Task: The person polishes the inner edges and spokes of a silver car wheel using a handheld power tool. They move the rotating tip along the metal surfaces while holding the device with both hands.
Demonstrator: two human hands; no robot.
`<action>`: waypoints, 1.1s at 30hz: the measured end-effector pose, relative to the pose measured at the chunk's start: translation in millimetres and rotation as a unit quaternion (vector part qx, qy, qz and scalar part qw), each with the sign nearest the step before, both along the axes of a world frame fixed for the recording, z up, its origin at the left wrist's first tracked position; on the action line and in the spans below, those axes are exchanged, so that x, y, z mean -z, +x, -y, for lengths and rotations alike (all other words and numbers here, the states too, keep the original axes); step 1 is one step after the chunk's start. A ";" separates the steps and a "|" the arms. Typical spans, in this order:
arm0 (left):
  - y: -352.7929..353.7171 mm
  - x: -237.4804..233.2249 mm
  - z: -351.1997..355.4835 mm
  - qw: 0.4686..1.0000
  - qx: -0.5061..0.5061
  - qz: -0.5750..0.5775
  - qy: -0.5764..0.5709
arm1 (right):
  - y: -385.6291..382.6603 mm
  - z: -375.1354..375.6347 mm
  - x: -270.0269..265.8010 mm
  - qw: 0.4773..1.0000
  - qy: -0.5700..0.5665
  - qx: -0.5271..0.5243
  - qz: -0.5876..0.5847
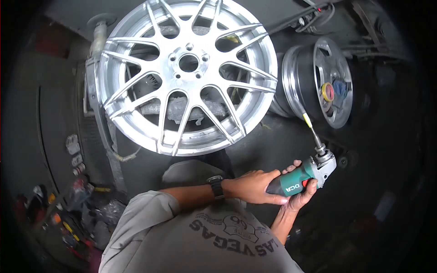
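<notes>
A green and black angle grinder (293,182) with a silver gear head is held between both hands, to the right of my body. My left hand (250,185), with a black watch at the wrist, is wrapped round its rear end. My right hand (301,195) grips the body from below, its thumb near the red switch. From the gear head a slim metal shaft (315,136) with a yellow-green tip points up and away, apart from the large wheel. That silver multi-spoke wheel rim (191,86) lies face up in front of me.
A second wheel rim (302,82) stands on its side at the right, with a yellow tape roll (327,92) and blue cloth (340,87) in it. A metal stand (93,82) is left of the large rim. Cluttered tools lie on the floor at lower left.
</notes>
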State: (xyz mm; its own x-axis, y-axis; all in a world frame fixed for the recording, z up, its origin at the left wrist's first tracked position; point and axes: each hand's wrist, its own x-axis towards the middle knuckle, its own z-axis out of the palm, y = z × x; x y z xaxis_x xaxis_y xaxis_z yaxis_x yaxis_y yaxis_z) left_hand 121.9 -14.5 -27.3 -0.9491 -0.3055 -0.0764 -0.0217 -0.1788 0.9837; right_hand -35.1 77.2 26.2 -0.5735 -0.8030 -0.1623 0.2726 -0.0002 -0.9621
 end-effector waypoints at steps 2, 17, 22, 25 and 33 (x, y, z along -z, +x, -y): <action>-2.5 6.2 3.8 0.997 0.018 -0.028 0.073 | 0.7 -10.4 -0.5 0.999 -0.029 -0.001 0.027; -20.5 -27.7 -22.3 0.994 0.007 -0.054 0.093 | 55.2 -88.4 36.5 0.986 -0.138 0.058 0.077; -4.2 -6.3 -49.7 0.991 -0.009 -0.004 0.136 | 87.8 -118.0 62.9 0.985 -0.080 0.114 0.098; 1.7 9.8 -59.1 0.994 -0.032 0.026 0.104 | 106.4 -117.2 63.7 0.982 -0.076 0.109 0.131; 7.7 -0.3 -31.4 0.971 0.022 0.107 0.213 | 114.9 -90.6 59.0 0.980 -0.048 0.117 0.151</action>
